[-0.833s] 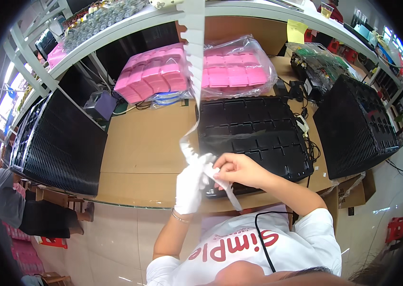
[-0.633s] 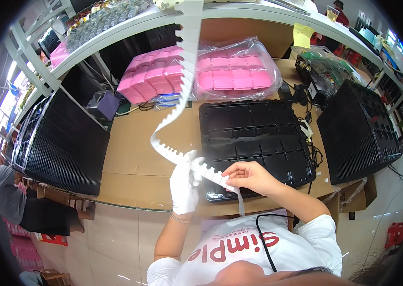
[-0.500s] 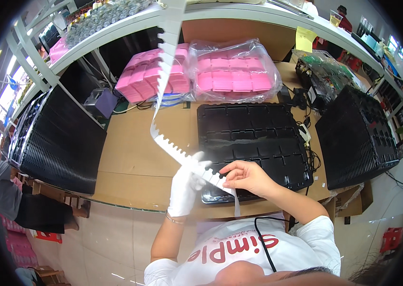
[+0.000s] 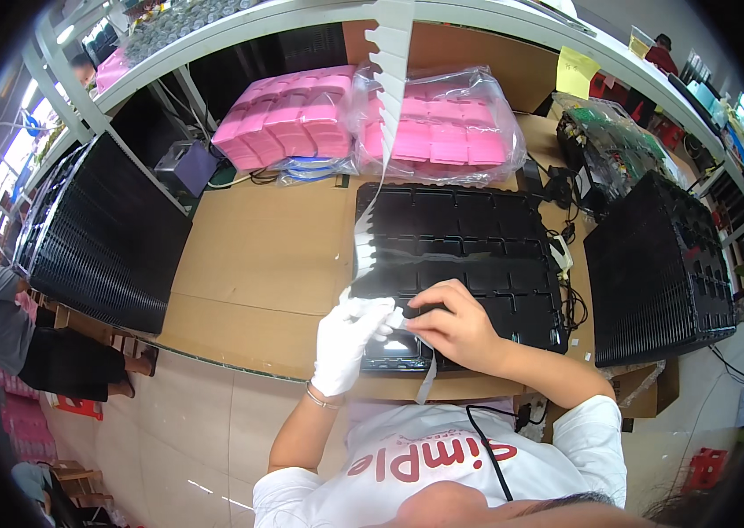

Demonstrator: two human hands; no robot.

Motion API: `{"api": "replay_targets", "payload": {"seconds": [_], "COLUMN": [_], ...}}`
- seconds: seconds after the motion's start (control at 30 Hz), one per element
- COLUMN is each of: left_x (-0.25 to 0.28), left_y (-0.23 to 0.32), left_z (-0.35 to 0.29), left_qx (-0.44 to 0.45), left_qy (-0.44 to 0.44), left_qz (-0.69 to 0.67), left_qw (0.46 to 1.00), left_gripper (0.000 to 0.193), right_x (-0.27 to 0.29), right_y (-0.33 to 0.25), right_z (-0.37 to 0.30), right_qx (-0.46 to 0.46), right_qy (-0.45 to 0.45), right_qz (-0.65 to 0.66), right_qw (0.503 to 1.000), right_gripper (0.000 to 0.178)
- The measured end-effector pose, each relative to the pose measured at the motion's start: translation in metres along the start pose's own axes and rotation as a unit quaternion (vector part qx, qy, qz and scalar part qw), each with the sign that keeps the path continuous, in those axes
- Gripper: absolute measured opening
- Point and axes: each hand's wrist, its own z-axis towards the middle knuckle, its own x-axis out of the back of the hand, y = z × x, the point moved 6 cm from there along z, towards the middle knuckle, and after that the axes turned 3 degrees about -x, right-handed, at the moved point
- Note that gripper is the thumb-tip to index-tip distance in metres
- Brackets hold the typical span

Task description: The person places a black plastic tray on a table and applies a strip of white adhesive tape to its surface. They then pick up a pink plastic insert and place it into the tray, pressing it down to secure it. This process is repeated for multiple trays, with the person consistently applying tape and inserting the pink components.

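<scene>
A long white strip [image 4: 390, 84] with a notched, tabbed edge comes down from the upper shelf to my hands. My left hand [image 4: 343, 345], in a white glove, is closed on the strip near its lower part. My bare right hand [image 4: 462, 330] pinches the strip close beside the gloved fingertips; whether a separate piece sits in that pinch is too small to tell. A narrow translucent tail [image 4: 427, 380] of the strip hangs below, over the table edge. Beneath my hands lies a black plastic tray [image 4: 469, 229] with moulded compartments.
Tall stacks of black trays stand at the left [image 4: 117, 238] and right [image 4: 654, 273]. Pink foam blocks [image 4: 279, 119] and a clear bag of pink pieces [image 4: 442, 132] sit at the back, under a white shelf [image 4: 257, 26]. Cables [image 4: 576, 304] lie right. A person [image 4: 2, 304] is at far left.
The strip has swung rightward and hangs straighter, its lower part now over the tray's left edge. My hands have come closer together, and the right fingers have moved in toward the glove.
</scene>
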Motion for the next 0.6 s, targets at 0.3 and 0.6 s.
{"api": "replay_targets", "payload": {"seconds": [0.3, 0.6], "left_x": [0.025, 0.005], "left_y": [0.004, 0.002], "left_z": [0.005, 0.006], "left_qx": [-0.047, 0.015], "left_qy": [0.119, 0.038], "left_qz": [-0.014, -0.012], "left_qw": [0.992, 0.999], "left_gripper": [0.022, 0.021], "right_x": [-0.023, -0.069], "right_y": [0.185, 0.242], "right_z": [0.068, 0.118], "right_qx": [-0.286, -0.275], "right_qy": [-0.067, -0.168], "right_qz": [0.113, -0.058], "right_qw": [0.949, 0.945], "right_gripper": [0.016, 0.015]}}
